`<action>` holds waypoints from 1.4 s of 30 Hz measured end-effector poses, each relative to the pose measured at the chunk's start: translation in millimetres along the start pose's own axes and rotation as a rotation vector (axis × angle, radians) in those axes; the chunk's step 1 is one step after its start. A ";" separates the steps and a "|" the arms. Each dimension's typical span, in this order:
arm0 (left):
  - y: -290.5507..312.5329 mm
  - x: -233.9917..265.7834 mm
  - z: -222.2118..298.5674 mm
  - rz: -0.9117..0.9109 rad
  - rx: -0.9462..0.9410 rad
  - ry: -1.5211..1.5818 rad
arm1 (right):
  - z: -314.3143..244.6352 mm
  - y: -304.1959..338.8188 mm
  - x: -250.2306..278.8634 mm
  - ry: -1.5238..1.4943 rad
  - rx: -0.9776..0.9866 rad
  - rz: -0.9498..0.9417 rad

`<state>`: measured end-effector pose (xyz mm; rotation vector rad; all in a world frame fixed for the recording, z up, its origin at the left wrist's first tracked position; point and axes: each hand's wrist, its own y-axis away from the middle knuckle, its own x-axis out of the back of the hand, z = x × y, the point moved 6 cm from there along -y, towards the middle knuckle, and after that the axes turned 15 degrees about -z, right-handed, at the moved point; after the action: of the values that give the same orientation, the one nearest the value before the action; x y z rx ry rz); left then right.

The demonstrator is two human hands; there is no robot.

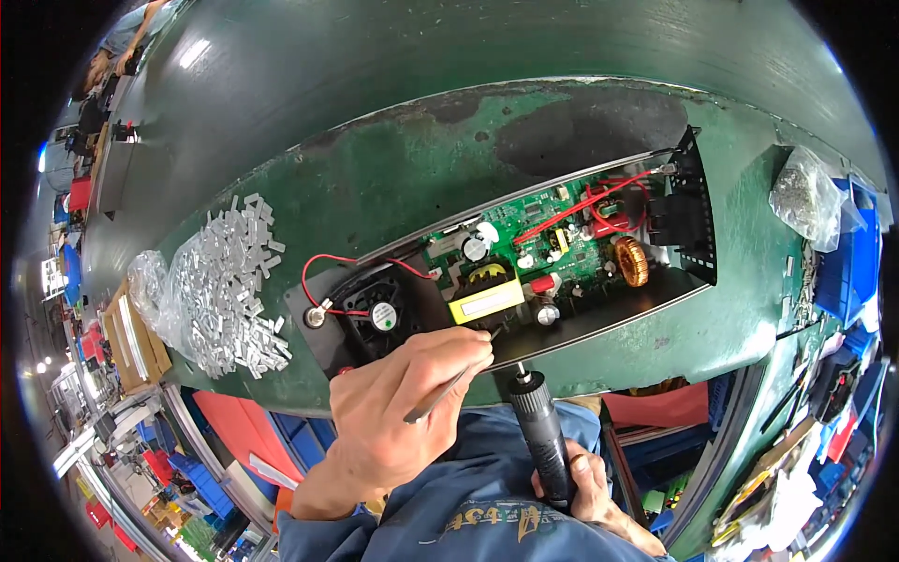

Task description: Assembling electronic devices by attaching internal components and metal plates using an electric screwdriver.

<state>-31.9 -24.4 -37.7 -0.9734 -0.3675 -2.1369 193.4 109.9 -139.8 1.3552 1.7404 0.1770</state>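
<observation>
A black open metal case (704, 225) lies slantwise on the bench, with a green circuit board (585, 253) inside it. On the board sit a yellow-wrapped transformer (485, 303) and a copper-wound ring coil (632, 262). A black fan (382, 317) and a looped red wire occupy the case's left end. My left hand (379, 426), closed, pinches metal tweezers (436, 397); their dark tip reaches just inside the near wall, below the transformer. My right hand (590, 487) wraps round a black electric screwdriver (538, 426), its bit pointing up at that wall's outer side.
Many small silvery metal pieces (234, 290) spill from a clear bag on the left, beside a cardboard box (136, 337). At the right stand a blue bin (847, 248) and a bag of small parts (805, 197). A raised dark surface (449, 56) spans the far side.
</observation>
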 end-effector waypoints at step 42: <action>73.5 91.0 -170.8 0.368 0.280 -0.378 | -219.7 -25.6 8.7 1.884 1.000 0.522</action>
<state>-107.5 -210.4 -88.0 -1.1755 -0.6025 -1.5228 19.7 192.9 -30.4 2.7839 3.0516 1.3819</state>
